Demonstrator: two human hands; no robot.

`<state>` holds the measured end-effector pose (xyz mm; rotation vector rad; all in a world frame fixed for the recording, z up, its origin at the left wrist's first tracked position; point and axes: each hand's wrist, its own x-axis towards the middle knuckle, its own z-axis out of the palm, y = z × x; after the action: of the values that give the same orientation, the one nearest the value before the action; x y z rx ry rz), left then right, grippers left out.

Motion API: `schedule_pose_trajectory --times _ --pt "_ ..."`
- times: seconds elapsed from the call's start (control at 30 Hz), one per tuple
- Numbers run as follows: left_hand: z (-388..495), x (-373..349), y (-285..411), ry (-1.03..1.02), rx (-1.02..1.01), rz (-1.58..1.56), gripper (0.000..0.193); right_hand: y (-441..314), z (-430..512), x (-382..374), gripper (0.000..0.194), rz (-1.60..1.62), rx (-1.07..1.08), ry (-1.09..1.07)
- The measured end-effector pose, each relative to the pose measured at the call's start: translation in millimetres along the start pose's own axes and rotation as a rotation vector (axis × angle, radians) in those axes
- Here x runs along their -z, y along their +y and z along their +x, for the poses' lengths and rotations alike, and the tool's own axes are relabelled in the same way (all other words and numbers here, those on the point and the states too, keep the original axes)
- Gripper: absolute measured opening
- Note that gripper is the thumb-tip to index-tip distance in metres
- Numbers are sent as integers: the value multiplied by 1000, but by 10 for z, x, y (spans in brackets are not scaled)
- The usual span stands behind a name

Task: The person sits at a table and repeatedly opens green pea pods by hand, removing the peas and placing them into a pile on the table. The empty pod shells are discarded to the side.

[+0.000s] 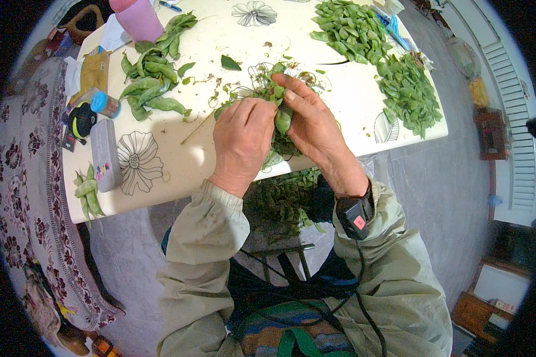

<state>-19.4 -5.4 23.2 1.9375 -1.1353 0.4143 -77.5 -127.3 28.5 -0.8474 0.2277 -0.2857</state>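
My left hand (245,134) is closed at the front edge of the white table (192,178), its fingertips pinching a green leafy shoot (282,121). Beside it, my right hand (310,120) holds the same shoot between thumb and fingers. Round leaves and a thin stem show between the two hands. Below and behind the hands lie more greens with curling tendrils (261,73), partly hidden by the fingers. Left of these is a pile of flat green bean pods (156,85). Two heaps of picked leaves, one farther back (350,33) and one nearer (408,93), lie at the right.
A pink container (138,20), a tissue pack (94,71), a blue-lidded jar (106,105) and a grey case (106,156) line the table's left side. A few pods (88,192) lie at the left corner. More greens (281,201) sit below the table edge. Cables cross my lap.
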Motion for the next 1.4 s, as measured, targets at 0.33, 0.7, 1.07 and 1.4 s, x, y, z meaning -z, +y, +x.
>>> schedule_pose_trajectory --times 0.33,0.7,1.07,1.4 --pt "1 -40 -17 -39 -58 47 12 31 2 36 30 172 -89 80" --pt "-7 -101 -24 -32 -114 44 11 -142 4 145 27 -540 -115 40" --pt "-44 -137 -12 -47 -165 6 11 -334 193 413 22 -31 184 248" --pt "-11 82 -377 150 112 -3 10 -585 254 663 15 106 337 352"
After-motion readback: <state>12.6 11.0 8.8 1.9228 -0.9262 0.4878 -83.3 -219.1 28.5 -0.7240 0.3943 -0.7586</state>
